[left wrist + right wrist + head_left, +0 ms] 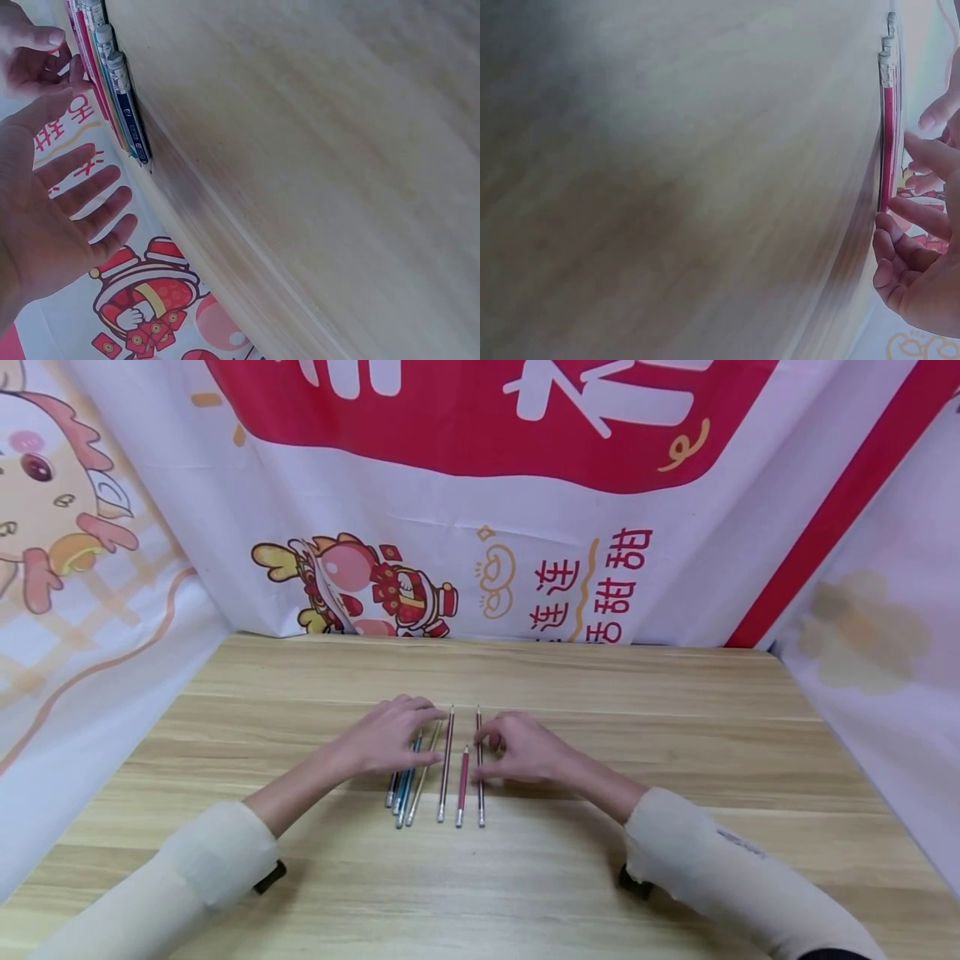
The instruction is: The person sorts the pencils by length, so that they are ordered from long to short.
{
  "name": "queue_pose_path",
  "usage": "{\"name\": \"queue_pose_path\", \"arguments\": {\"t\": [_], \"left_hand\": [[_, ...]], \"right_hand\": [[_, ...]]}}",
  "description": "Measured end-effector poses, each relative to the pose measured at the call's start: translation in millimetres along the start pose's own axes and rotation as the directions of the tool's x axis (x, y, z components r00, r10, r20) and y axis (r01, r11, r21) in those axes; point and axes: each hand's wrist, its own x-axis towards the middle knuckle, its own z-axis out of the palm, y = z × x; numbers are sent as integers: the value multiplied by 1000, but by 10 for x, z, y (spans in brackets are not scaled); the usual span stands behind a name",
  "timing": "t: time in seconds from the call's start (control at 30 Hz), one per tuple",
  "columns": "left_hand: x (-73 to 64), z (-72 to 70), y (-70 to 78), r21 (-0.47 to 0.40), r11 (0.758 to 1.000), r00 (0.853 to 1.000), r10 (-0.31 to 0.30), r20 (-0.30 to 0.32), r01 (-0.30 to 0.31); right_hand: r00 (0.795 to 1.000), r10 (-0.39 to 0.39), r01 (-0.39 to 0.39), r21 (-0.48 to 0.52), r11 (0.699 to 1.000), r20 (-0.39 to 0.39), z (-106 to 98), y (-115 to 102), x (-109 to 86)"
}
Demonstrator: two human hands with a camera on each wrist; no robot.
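1. Head: pencils lay on the bench, under and between the left hand and right hand.
2. Left wrist: the left hand was spread; pencils looked light, stiff, apt to roll.
3. Right wrist: the right hand bent loosely, unpinched; the red pencil seemed best held mid-shaft.

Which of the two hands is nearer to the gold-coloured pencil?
The left. The left hand is over the gold-coloured pencil, hiding part of it; the right hand is farther right, at the rightmost pencil.

Cream sleeves, black pieces under both cuffs, a small dark marking on the right sleeve
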Motion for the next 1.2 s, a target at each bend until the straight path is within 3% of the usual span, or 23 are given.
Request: {"name": "queue_pose_path", "arguments": {"t": [0.3,0.67,0.93,1.2], "left_hand": [[51,-19,106,-92,996,1000,-9,-8,9],[126,-15,157,-202,977,997,-64,37,70],[199,23,153,-212,974,996,-70,53,80],[227,35,153,-224,970,995,-80,65,93]], "right_hand": [[999,50,-49,28,998,-11,45,-9,56],[991,134,-133,33,990,-27,42,15,56],[983,181,-179,60,982,-24,8,-6,26],[972,232,-231,17,973,-40,-13,-26,3]]}}
